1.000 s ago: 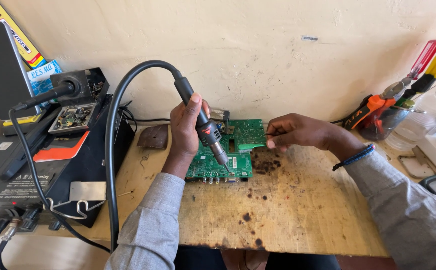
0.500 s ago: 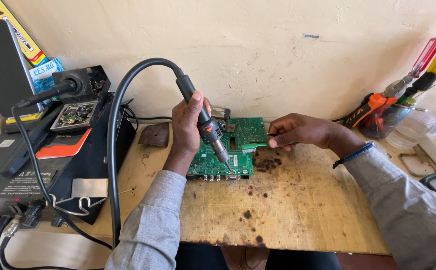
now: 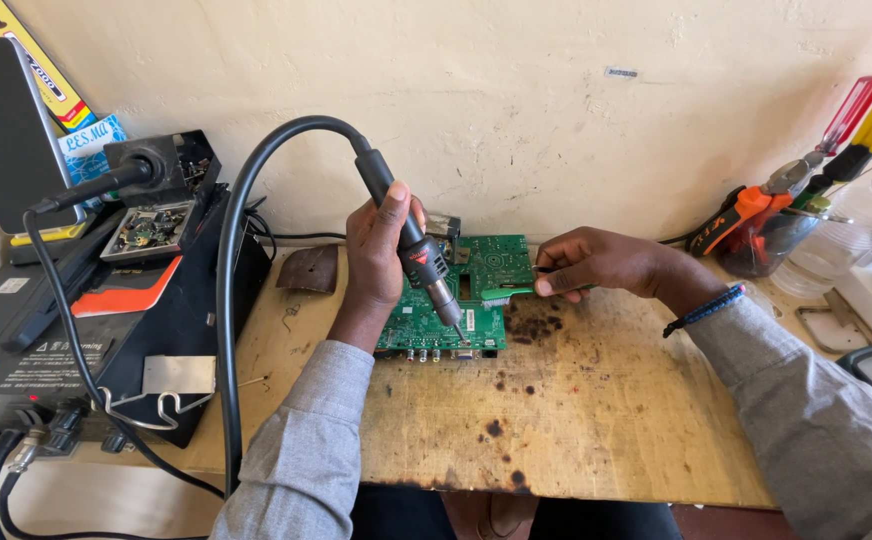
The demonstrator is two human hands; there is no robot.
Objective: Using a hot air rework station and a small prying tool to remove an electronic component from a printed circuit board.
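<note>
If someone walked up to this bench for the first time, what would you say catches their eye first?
Most striking is the green circuit board at the middle of the scorched wooden bench, with the left hand aiming a black hot-air wand down at it. The right hand pinches a small green-handled tool at the board's edge. To the left sits the black rework station.

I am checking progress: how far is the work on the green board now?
In hand: the left hand aims the hot-air nozzle at the green circuit board, and the right hand holds a green-handled tool against it. Nothing looks lifted off yet, so removal seems left.
</note>
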